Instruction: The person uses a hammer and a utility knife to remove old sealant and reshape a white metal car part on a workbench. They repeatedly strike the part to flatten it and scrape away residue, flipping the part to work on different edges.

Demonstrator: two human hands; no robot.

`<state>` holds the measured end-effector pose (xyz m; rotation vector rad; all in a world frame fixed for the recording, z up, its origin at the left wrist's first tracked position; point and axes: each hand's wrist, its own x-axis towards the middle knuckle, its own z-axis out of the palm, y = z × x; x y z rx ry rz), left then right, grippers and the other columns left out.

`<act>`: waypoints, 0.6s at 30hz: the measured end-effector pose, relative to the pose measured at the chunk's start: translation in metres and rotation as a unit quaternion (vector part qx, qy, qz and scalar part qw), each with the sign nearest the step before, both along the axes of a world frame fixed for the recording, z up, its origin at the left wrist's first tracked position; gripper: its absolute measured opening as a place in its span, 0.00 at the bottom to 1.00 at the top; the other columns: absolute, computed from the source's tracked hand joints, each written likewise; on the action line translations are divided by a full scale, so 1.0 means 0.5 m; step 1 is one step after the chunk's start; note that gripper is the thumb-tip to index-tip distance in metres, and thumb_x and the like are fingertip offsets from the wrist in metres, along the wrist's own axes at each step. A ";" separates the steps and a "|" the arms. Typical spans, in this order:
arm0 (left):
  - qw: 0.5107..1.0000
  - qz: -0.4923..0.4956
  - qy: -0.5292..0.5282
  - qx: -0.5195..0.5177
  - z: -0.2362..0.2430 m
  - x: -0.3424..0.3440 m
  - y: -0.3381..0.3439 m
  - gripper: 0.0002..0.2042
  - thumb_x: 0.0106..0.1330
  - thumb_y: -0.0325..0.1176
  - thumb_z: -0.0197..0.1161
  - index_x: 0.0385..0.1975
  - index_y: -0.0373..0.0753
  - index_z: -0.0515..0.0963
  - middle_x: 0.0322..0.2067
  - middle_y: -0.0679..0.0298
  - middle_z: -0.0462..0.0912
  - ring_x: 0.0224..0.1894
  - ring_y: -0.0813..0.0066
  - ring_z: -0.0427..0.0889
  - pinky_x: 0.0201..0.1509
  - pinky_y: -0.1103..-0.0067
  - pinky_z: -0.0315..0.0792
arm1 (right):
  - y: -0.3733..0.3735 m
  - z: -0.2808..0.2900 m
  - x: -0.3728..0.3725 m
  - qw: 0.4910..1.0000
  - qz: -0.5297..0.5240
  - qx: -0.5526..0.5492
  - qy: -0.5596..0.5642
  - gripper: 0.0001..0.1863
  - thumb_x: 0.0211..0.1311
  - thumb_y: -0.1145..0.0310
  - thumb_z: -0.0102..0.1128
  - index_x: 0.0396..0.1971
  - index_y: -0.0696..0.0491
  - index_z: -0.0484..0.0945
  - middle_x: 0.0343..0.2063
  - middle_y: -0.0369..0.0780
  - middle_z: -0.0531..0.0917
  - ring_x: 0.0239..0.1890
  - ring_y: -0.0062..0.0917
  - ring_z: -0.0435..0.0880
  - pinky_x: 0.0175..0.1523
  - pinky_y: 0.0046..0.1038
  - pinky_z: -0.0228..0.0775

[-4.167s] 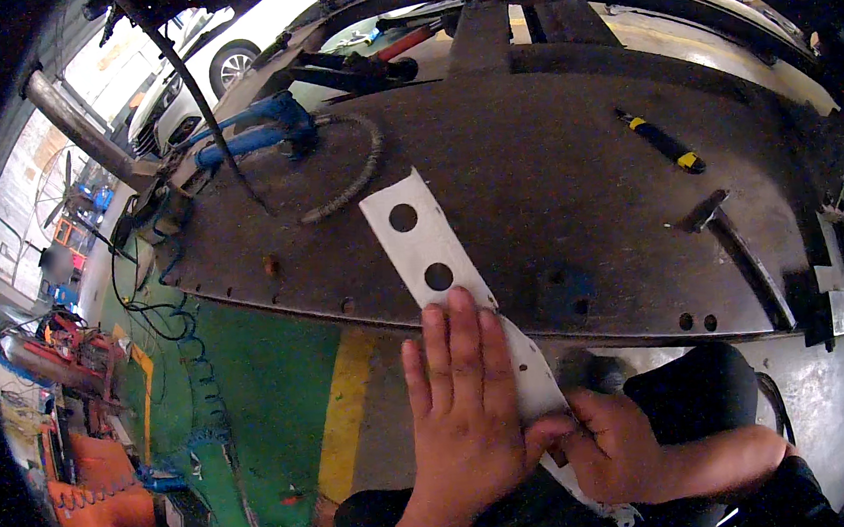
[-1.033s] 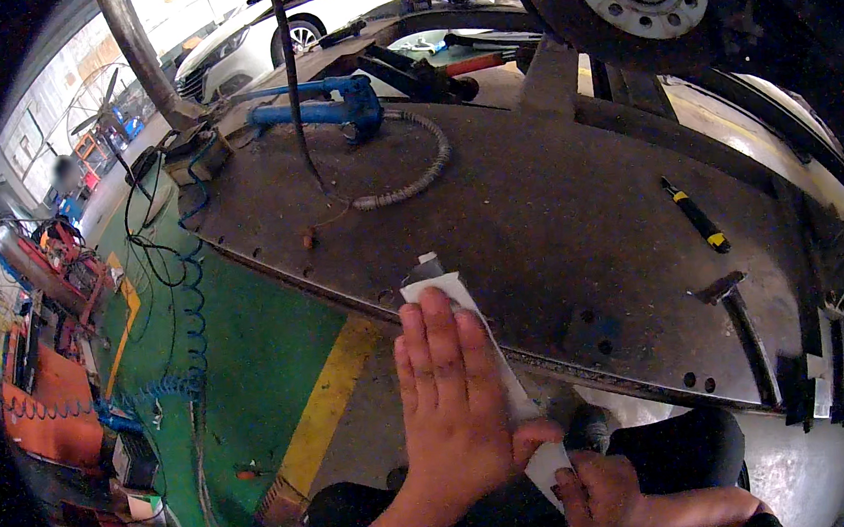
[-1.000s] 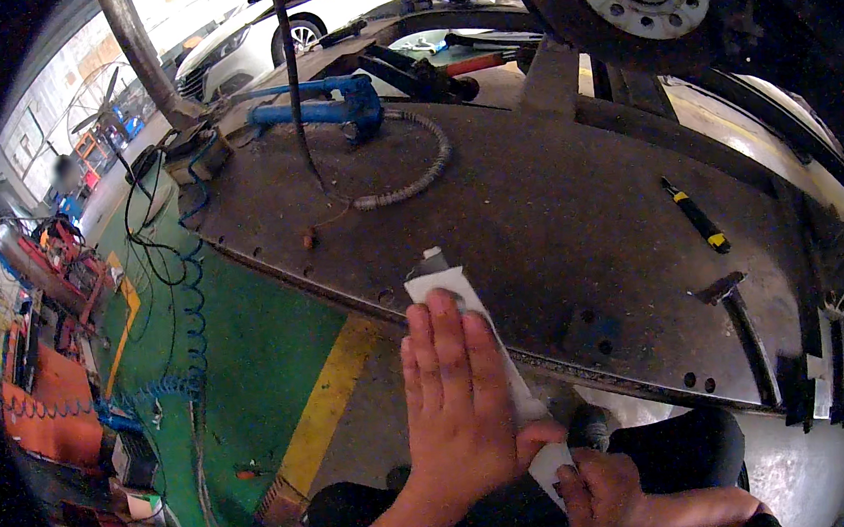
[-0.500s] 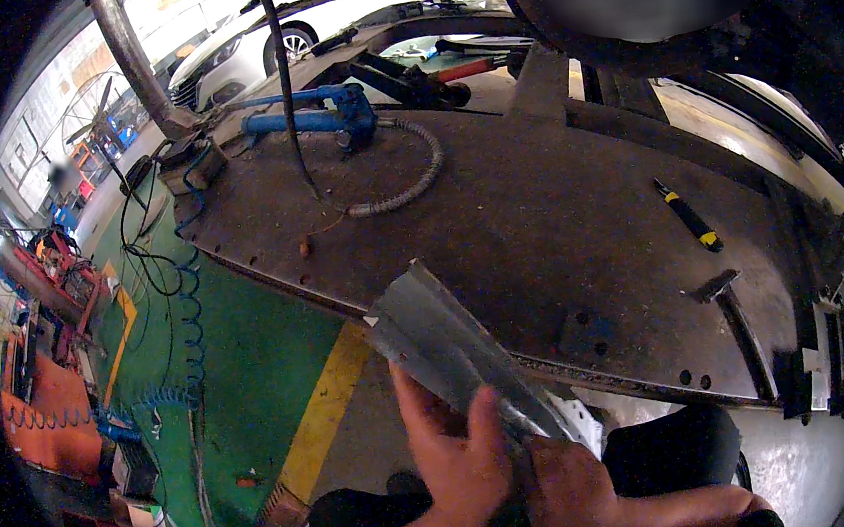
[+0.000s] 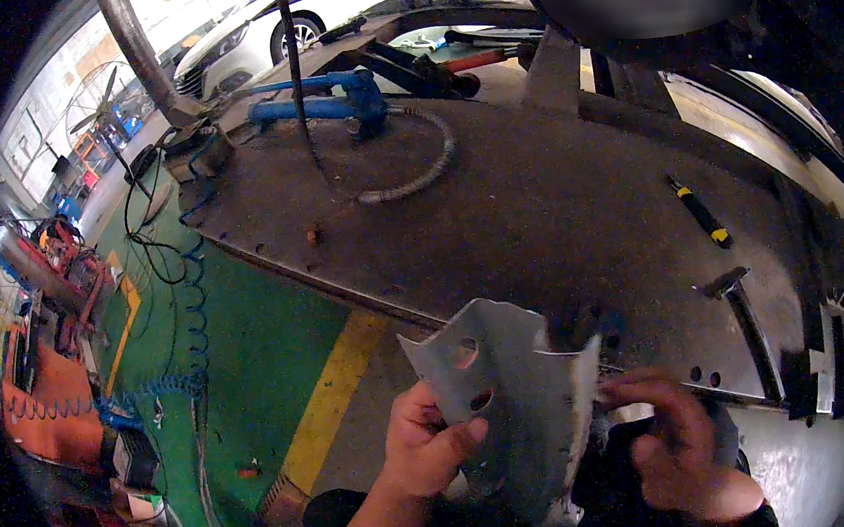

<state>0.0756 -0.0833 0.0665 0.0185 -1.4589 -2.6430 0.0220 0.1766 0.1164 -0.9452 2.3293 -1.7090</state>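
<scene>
A bent grey sheet-metal panel (image 5: 525, 410) with two round holes and an uneven upper edge stands tilted in front of me, over the near edge of the steel bench. My left hand (image 5: 430, 445) is closed on its left side, the thumb lying across the face below the holes. Beside the panel's right edge is my right hand (image 5: 681, 447), its fingers curved and apart. Its fingertips reach close to that edge; whether they touch it I cannot tell. The panel's lower end disappears against my dark clothing.
On the brown steel bench (image 5: 529, 224) lie a hammer (image 5: 750, 340), a black-and-yellow hand tool (image 5: 704, 217) and a blue hydraulic hand pump (image 5: 313, 110) with a hose (image 5: 434, 167). A coiled blue air line (image 5: 198, 323) hangs at the left. A white car (image 5: 248, 53) stands beyond.
The panel has turned from a slanted, narrow view to show its broad face with the holes. My right hand has come off its lower end and moved right; my left hand still holds it.
</scene>
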 end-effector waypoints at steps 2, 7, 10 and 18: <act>1.000 0.002 -0.030 0.010 -0.008 -0.010 0.002 0.19 0.60 0.24 0.65 0.51 0.33 0.73 0.47 0.62 0.81 0.49 0.77 0.78 0.56 0.75 0.69 | -0.016 -0.013 -0.005 0.996 0.081 0.023 -0.029 0.29 0.64 0.51 0.56 0.56 0.57 0.70 0.54 0.50 0.75 0.57 0.43 0.74 0.63 0.40 0.63; 0.997 0.049 -0.039 -0.036 0.015 -0.033 0.027 0.14 0.63 0.26 0.63 0.48 0.34 0.74 0.43 0.63 0.82 0.44 0.77 0.80 0.51 0.76 0.73 | -0.026 -0.039 0.011 0.961 0.219 0.053 -0.162 0.35 0.65 0.44 0.51 0.62 0.55 0.63 0.57 0.50 0.73 0.62 0.45 0.70 0.66 0.41 0.60; 0.996 0.050 -0.050 -0.046 0.029 -0.044 0.038 0.13 0.65 0.28 0.62 0.48 0.33 0.74 0.41 0.63 0.83 0.43 0.77 0.81 0.49 0.77 0.74 | -0.020 -0.055 0.012 0.953 0.221 0.066 -0.195 0.38 0.65 0.40 0.49 0.64 0.55 0.61 0.58 0.50 0.72 0.63 0.45 0.69 0.66 0.41 0.60; 0.971 0.177 -0.134 -0.091 0.031 -0.066 0.082 0.11 0.68 0.32 0.61 0.45 0.34 0.75 0.39 0.63 0.83 0.38 0.80 0.80 0.44 0.79 0.75 | -0.004 -0.110 0.001 0.910 0.217 0.081 -0.344 0.41 0.68 0.39 0.41 0.69 0.54 0.51 0.55 0.43 0.74 0.51 0.28 0.75 0.58 0.32 0.66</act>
